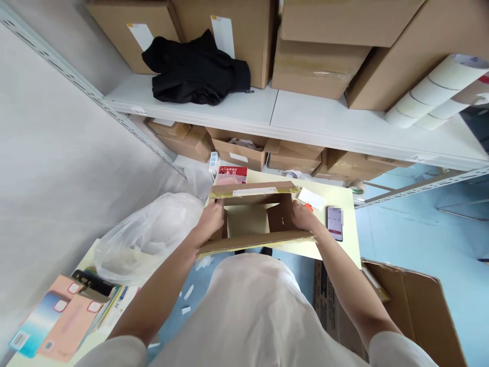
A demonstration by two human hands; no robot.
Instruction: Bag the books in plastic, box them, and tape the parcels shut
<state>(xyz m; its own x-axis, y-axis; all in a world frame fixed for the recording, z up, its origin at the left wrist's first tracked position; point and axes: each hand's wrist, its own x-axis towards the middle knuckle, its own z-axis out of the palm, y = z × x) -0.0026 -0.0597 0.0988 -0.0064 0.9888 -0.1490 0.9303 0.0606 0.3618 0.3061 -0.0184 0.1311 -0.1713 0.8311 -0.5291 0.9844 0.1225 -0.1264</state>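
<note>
An open cardboard box [248, 240] is held in front of my body, over the near edge of a pale yellow table [349, 224]. My left hand [211, 220] is closed on its left side. On the opposite side my right hand [303, 216] grips the box wall, fingers partly hidden. The two long flaps are folded outward, with tape along their edges and a white label on the far one. Through the opening shows a pale yellowish surface like the tabletop. A small orange-red item [308, 207] peeks out beyond my right hand, its kind unclear.
Behind the box lie a red book [232, 175] and white paper [311, 198]; a phone [335, 223] lies right. A clear plastic bag [153, 229] and books [64, 316] are left. Shelves [305, 122] with boxes cross the back. Another open box [412, 306] stands lower right.
</note>
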